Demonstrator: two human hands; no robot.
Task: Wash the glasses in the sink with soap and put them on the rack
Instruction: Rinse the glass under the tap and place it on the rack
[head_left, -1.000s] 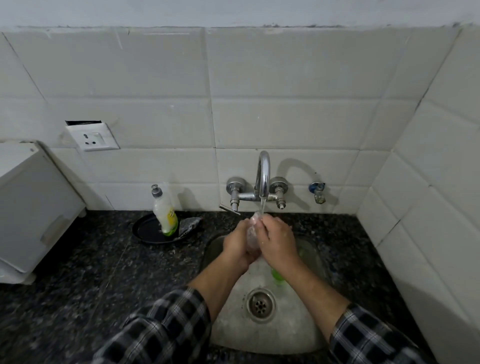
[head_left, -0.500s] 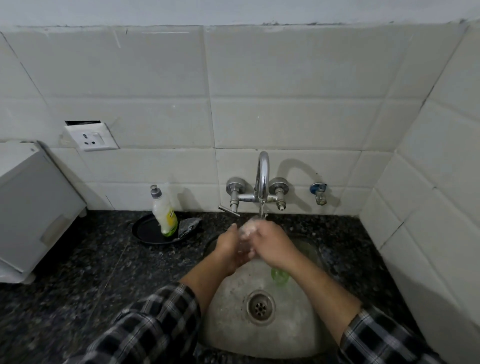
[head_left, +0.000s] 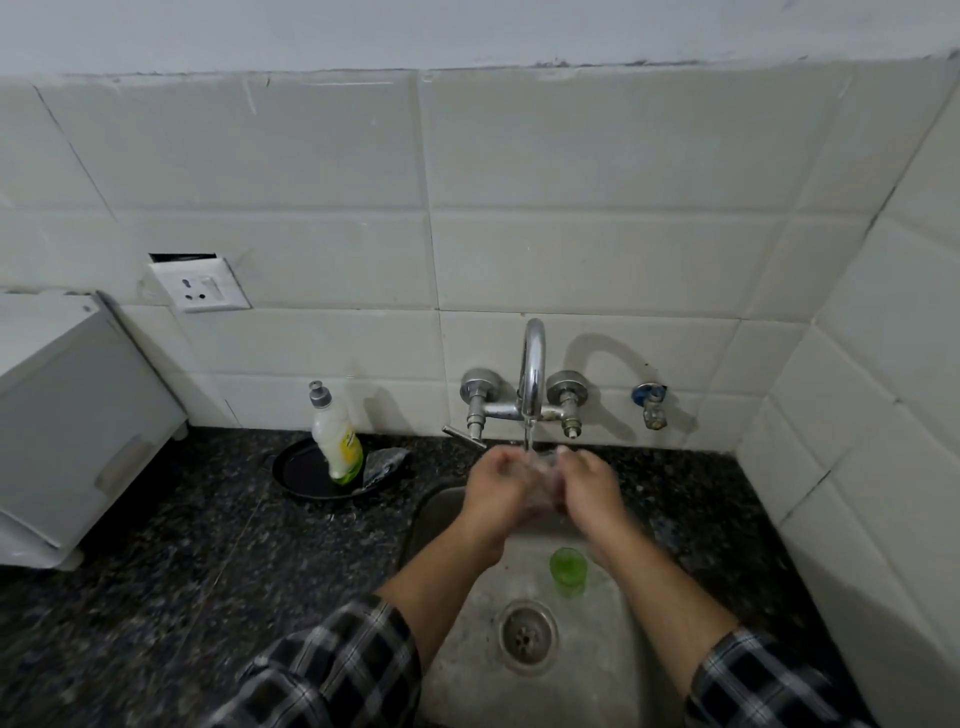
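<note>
Both hands hold a small clear glass under the running water of the chrome tap, over the back of the steel sink. My left hand grips the glass from the left and my right hand from the right; the glass is mostly hidden and blurred between the fingers. A small green glass stands upright in the sink basin, just below my right wrist and above the drain.
A dish soap bottle stands on a black plate with a scrub pad on the dark granite counter, left of the sink. A white box sits at far left. Tiled walls close the back and right.
My hands have lifted slightly toward the tap and spread a little around the clear glass. The green glass now shows fully below my right wrist.
</note>
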